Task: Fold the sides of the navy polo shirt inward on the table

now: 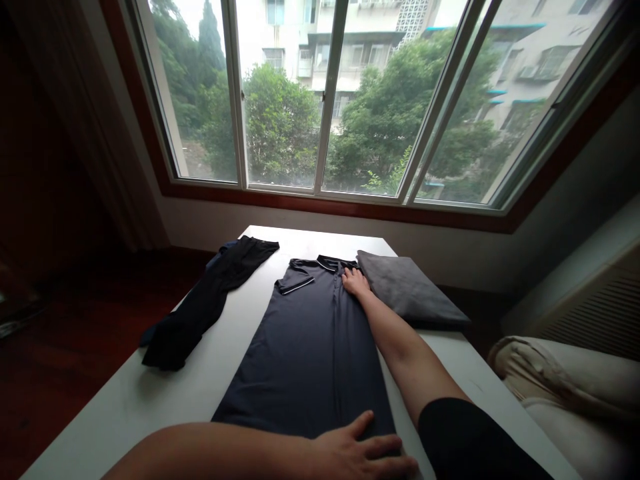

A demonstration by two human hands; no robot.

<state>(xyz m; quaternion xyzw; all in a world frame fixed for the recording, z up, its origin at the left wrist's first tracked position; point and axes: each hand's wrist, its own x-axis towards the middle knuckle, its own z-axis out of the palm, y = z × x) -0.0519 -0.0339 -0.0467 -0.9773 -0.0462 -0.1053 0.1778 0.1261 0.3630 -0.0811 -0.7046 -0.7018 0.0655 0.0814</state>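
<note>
A dark navy polo shirt (295, 347) lies spread on the white table, its collar toward the window. White piping edges the collar and the left short sleeve, which is folded in over the shirt. My left hand (357, 450) rests near the hem at the right, fingers spread over the fabric. Up by the collar, my right hand (356, 281) lies on the shirt's right shoulder edge, its fingers partly extended. The right sleeve cannot be made out beneath or behind that hand.
Black trousers (210, 300) lie lengthwise along the left edge of the white table (90, 413), with something dark blue under them. A folded grey cloth (410, 287) sits at the back right. Beyond stands a window (325, 100); a pale padded item (575, 373) is at right.
</note>
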